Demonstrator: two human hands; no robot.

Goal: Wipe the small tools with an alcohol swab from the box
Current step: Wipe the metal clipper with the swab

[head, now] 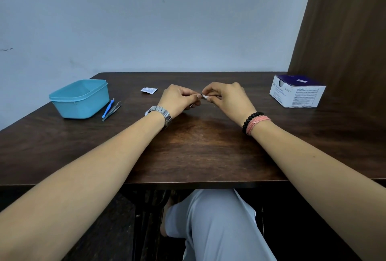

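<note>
Over the middle of the dark wooden table (188, 145), my left hand (177, 99) grips a small metal tool (202, 98); only its tip and a bit of its handle show. My right hand (227, 97) pinches a white alcohol swab (206, 97) against that tip. The white and purple swab box (296, 91) stands open at the far right. A blue-handled tool (108, 108) and metal tweezers (112, 110) lie beside the teal container. A torn swab wrapper (148, 90) lies behind my left hand.
A teal plastic container (80, 98) sits at the far left of the table. A brown wooden panel (342, 30) rises behind the swab box. The pale wall runs along the table's back edge. My knee shows below the near edge.
</note>
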